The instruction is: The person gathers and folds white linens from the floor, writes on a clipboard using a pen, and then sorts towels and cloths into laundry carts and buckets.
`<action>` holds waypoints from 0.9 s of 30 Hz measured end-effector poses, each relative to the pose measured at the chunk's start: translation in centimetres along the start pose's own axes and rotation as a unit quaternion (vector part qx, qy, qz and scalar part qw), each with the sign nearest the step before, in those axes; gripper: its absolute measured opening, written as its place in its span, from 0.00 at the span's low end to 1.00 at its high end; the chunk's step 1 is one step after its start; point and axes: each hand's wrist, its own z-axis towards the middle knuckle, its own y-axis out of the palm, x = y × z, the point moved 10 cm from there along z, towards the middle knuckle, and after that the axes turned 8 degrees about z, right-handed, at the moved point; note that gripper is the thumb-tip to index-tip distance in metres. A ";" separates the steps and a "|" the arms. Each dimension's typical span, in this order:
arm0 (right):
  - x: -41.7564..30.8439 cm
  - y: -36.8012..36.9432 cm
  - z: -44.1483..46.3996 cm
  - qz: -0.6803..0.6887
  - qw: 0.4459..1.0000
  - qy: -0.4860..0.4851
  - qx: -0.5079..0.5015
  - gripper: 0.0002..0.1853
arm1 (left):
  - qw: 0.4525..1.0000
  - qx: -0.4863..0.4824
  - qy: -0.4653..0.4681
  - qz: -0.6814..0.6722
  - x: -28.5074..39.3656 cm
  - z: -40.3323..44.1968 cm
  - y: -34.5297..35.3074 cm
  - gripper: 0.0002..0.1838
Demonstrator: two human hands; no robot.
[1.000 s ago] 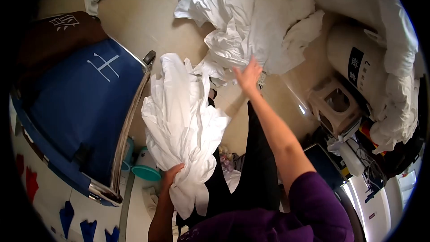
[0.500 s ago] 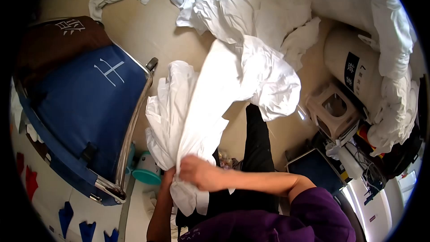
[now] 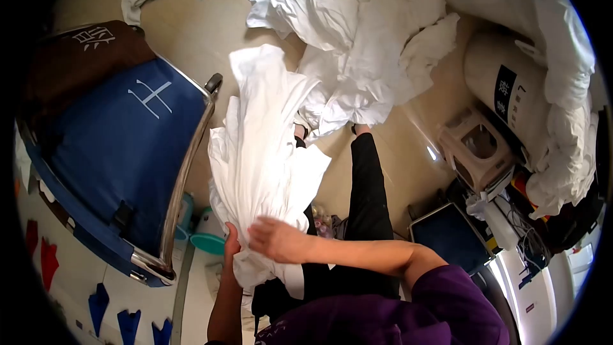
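Cloth (image 3: pixel 258 147) lies against the left hand (image 3: pixel 232 247) at seven o'clock, thumb spread, while the right hand (image 3: pixel 276 240) bends loosely over it, likely stopping slips, both grips unclear.

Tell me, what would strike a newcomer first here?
Probably the bunched white cloth just left of centre, with the left hand and right hand at it. Beyond it, a larger white heap sprawls at top centre. At left stands a big blue fabric cart.
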 end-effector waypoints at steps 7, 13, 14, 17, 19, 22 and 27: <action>11.7 -6.7 -3.1 0.386 0.886 0.174 0.188 0.11 | 0.973 0.117 -0.025 0.196 -0.4 0.4 -2.0 0.13; 41.6 -19.7 -19.3 -0.267 0.789 0.503 0.230 0.13 | 0.974 0.134 -0.052 0.175 -1.9 3.8 -10.7 0.14; 45.3 -19.5 -21.5 -0.249 0.792 0.502 0.244 0.12 | 0.978 0.131 -0.054 0.154 -2.1 4.0 -9.8 0.13; 51.5 -16.3 -24.5 -0.124 0.792 0.553 0.227 0.10 | 0.974 0.164 -0.027 0.157 -0.8 3.1 -5.3 0.13; 43.7 -15.7 -22.1 0.016 0.783 0.512 0.353 0.09 | 0.976 0.140 -0.041 0.162 -0.7 3.3 -4.4 0.14; 23.4 -15.1 -12.6 0.294 0.818 0.308 0.386 0.06 | 0.987 0.076 -0.068 0.126 -1.1 3.5 -1.0 0.16; 4.8 -4.0 -2.0 0.302 0.942 0.108 0.099 0.10 | 0.980 0.036 0.083 0.176 0.8 4.7 -3.1 0.29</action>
